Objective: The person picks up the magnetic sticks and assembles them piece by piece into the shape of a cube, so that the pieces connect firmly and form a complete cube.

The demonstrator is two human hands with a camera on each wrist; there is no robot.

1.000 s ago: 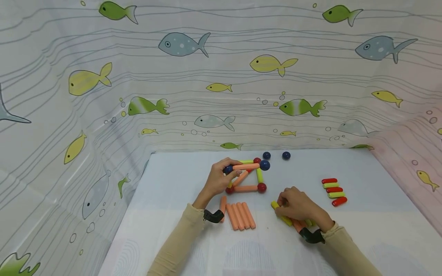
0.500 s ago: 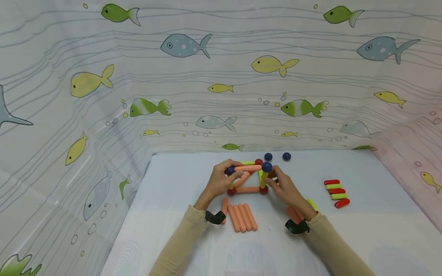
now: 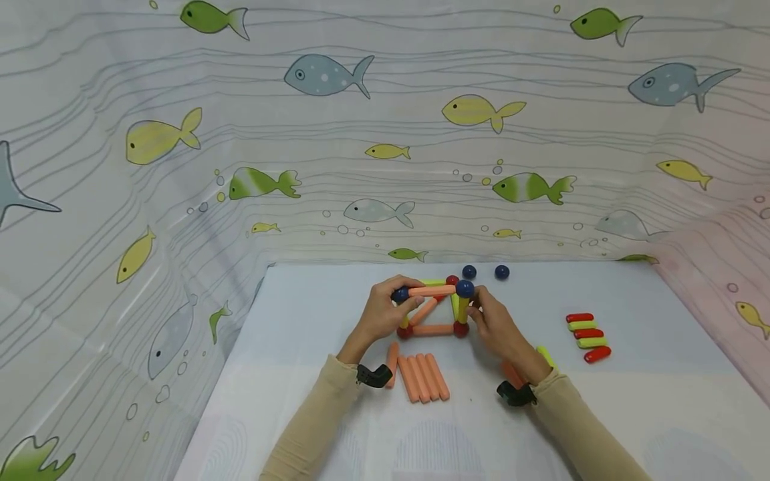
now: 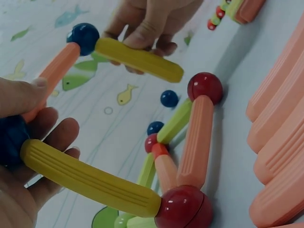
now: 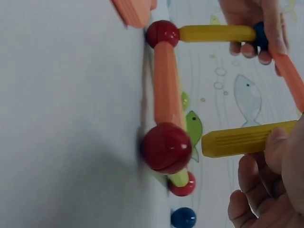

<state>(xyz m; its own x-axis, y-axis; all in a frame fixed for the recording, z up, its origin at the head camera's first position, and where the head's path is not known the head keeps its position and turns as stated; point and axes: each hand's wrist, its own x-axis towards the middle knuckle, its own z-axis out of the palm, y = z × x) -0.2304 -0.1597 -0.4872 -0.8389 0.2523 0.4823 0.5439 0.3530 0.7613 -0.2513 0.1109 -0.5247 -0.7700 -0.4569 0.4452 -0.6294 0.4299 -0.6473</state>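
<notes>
My left hand (image 3: 380, 308) grips a blue ball (image 4: 10, 142) and the end of an orange building rod (image 3: 432, 290), its thumb along the rod. Below that ball, a yellow rod (image 4: 90, 178) runs down to a red ball (image 4: 184, 209) of the base frame. At the orange rod's other end sits a second blue ball (image 3: 465, 288). My right hand (image 3: 494, 322) pinches another yellow rod (image 5: 247, 139), which meets this ball at its top. A gap separates its lower end from the red corner ball (image 5: 167, 148). The base has orange and light-green rods between red balls.
Several orange rods (image 3: 424, 378) lie side by side in front of the frame. Two loose blue balls (image 3: 502, 272) are behind it. Short red and light-green rods (image 3: 589, 334) lie at the right. More rods (image 3: 513, 375) are partly hidden under my right forearm.
My right hand has left the rods on the right and brought a yellow rod up under the right blue ball. Its lower end has lifted slightly in the last half second. The left hand stays put.
</notes>
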